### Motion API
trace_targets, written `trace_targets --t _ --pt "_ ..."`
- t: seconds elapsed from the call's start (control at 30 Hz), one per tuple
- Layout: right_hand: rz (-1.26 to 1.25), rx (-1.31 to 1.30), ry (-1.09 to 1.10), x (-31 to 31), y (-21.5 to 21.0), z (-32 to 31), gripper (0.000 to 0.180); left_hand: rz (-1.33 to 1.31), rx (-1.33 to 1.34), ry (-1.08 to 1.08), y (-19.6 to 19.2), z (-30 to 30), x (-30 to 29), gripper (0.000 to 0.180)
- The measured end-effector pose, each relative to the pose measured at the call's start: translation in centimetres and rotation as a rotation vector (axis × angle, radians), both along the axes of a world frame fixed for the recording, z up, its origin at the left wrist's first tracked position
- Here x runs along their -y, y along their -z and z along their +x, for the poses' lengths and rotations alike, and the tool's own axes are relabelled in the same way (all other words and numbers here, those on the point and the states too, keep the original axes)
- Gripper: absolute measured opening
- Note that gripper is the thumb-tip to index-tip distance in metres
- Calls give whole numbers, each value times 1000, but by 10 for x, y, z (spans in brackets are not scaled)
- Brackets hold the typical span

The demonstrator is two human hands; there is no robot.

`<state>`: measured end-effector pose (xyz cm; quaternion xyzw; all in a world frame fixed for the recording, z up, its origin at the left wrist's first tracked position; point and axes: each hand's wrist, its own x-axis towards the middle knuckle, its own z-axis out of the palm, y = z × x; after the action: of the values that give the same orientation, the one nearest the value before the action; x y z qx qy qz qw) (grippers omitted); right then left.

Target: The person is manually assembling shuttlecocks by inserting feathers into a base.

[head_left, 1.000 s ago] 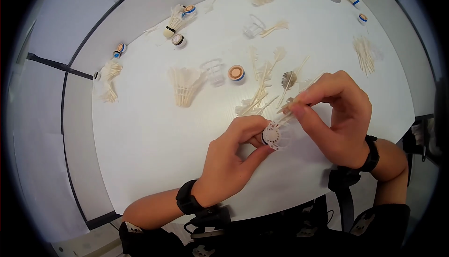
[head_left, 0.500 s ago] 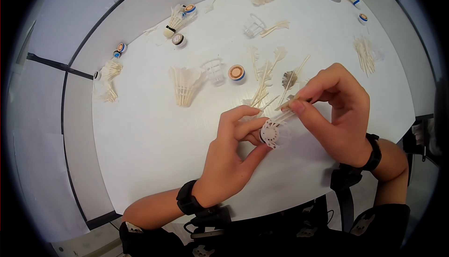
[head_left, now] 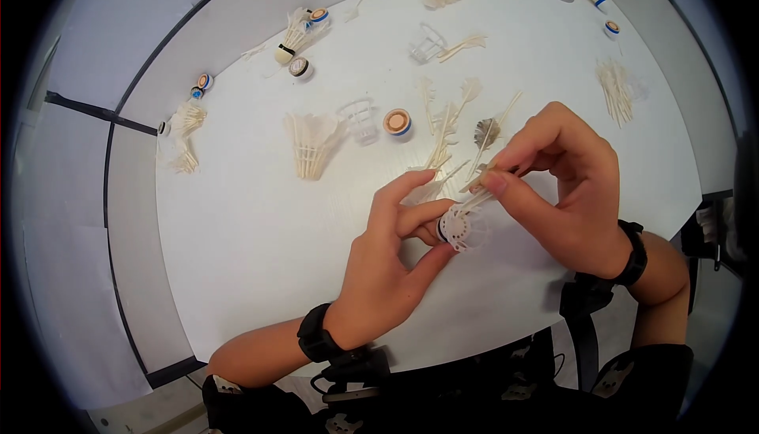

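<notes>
My left hand (head_left: 383, 256) is closed around a shuttlecock base, its fingers and thumb gripping the sides. A white plastic skirt frame (head_left: 458, 227) sits on this base, with a ring of small holes facing up. My right hand (head_left: 573, 185) pinches a feather (head_left: 476, 200) between thumb and forefinger. The feather's shaft reaches down to the frame's upper edge; whether it sits in a hole I cannot tell. Just beyond my hands lie loose white feathers (head_left: 440, 143) and one with a grey vane (head_left: 486, 131).
Left of the feathers stand a cork base (head_left: 397, 122), a clear plastic frame (head_left: 360, 120) and a bundled feather skirt (head_left: 312, 145). Farther back are another frame (head_left: 428, 43) and a shuttlecock (head_left: 292, 40). Feather bundles (head_left: 614, 94) lie along the white table's (head_left: 253, 252) edges.
My right hand has shifted slightly left and toward the frame with the feather. My left hand keeps its grip, nearly still. The whole view has moved a little.
</notes>
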<state>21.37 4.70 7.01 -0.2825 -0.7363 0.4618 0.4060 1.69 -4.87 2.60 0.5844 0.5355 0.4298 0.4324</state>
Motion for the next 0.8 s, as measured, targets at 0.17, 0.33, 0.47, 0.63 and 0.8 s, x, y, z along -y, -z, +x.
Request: trace_targets --t 0.17,0.33,0.47,0.63,0.8 --pt "-9 -8 -30 -3 0 0 17 -3 -22 -11 -2 1 1 88" --pt "13 11 -50 -4 0 1 16 5 -44 6 -2 0 0 89" --pt "12 22 -52 -4 0 1 16 0 -65 14 -3 -1 0 89" --pt "-1 17 -61 -5 2 0 16 -14 -58 5 -4 2 -1 89" --pt "-2 49 -48 -2 5 -2 16 -10 -126 23 -6 1 0 87"
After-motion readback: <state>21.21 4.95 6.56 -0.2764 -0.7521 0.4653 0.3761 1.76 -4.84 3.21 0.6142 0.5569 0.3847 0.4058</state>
